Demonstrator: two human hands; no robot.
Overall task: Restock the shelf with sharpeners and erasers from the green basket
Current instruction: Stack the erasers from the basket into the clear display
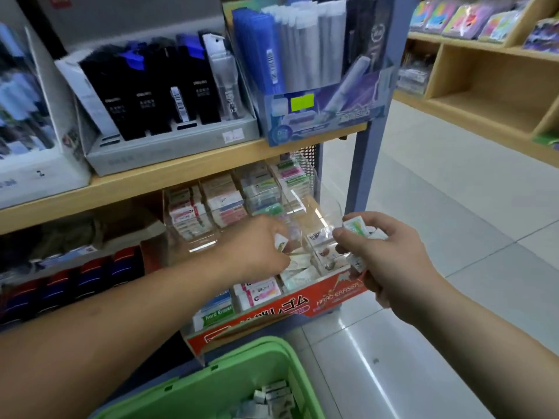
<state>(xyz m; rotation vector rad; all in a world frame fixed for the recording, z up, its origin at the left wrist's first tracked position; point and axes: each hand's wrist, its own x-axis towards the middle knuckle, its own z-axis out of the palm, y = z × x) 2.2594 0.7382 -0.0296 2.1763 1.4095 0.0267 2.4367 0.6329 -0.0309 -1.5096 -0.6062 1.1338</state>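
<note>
My left hand [260,246] reaches into the clear acrylic organizer [305,207] on the lower shelf and pinches a small white eraser [279,241] over a front compartment. My right hand [390,252] hovers at the organizer's right side and grips several small white packaged erasers [360,228]. The green basket [242,367] sits at the bottom of the view, with several small white erasers [273,396] lying inside it.
An orange eraser display box [302,303] stands in front of the organizer. Pen display boxes [169,95] fill the wooden shelf above. A blue shelf post [363,164] rises at the right. Tiled floor and another wooden rack [484,92] lie to the right.
</note>
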